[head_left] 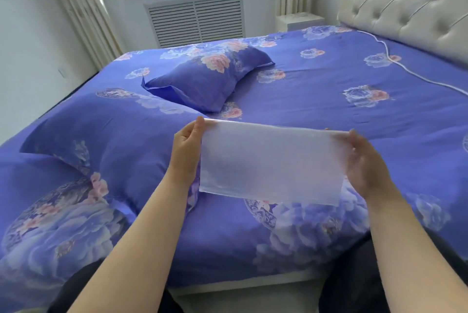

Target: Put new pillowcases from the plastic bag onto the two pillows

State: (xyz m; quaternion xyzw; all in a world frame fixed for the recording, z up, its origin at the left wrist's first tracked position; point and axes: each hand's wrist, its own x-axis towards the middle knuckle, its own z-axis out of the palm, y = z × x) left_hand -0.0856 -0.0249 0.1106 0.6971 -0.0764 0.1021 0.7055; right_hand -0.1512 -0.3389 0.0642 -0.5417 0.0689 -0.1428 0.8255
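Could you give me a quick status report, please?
Left hand and right hand pinch plastic bag flat above bed. Two pillows lie cased. Nothing obstructing.

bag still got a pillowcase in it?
No. The bag is flat and see-through, stretched between the left hand and right hand, and both pillows already wear floral cases.

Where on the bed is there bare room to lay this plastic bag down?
Bare sheet runs right of the far pillow up to the white cord by the headboard, and under the bag at the near edge. The left is crowded: the near pillow fills it.
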